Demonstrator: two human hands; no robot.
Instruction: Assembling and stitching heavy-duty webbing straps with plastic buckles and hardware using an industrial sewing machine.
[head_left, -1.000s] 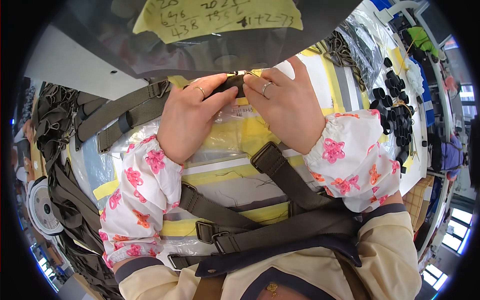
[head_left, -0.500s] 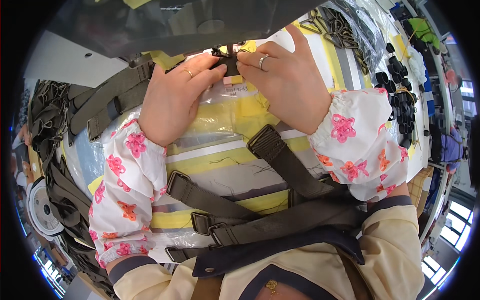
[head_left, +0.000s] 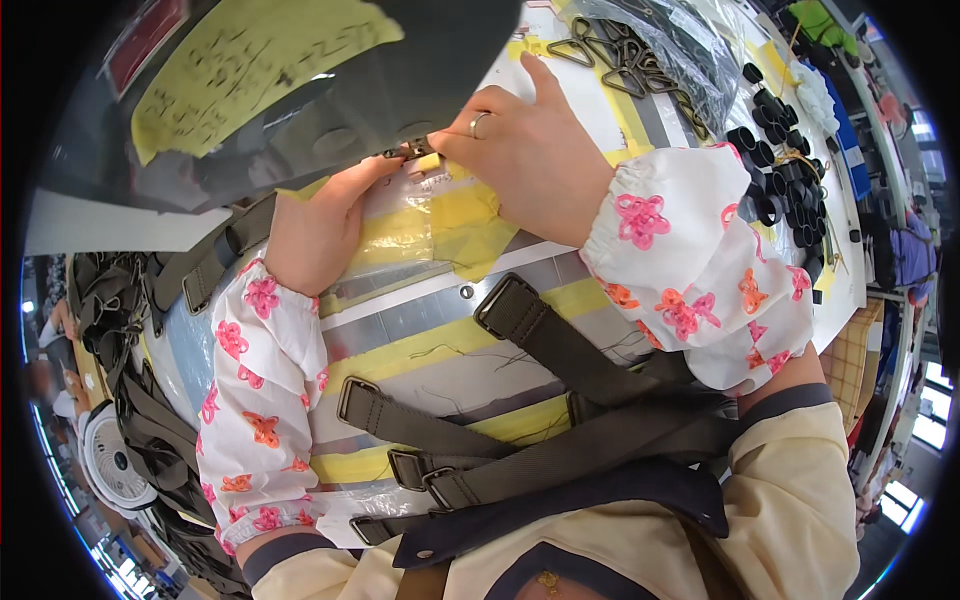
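The dark head of a sewing machine point(head_left: 300, 120) leans over the upper left, and its presser foot point(head_left: 413, 149) shows at its lower edge. My left hand point(head_left: 322, 225) reaches beneath the head; one digit points at the foot and the other fingers are hidden. From the other side comes my right hand point(head_left: 545, 150), index finger and thumb closed together beside the foot. What those fingertips hold, if anything, is hidden. Closer to my body, dark webbing straps point(head_left: 560, 335) with metal slider buckles point(head_left: 507, 303) lie crossed on the taped table point(head_left: 400, 340).
Metal triangular rings point(head_left: 625, 70) lie at the back right near clear plastic wrap. Black loops point(head_left: 785, 170) are heaped along the right edge. Many more straps point(head_left: 150, 400) hang at the left, beside a white fan point(head_left: 115, 460). Loose threads and a washer point(head_left: 466, 292) rest on the table.
The view has shifted, so the machine head covers more of the scene and hides most of my left fingers. The dark webbing seen between my fingertips under the foot is out of sight now.
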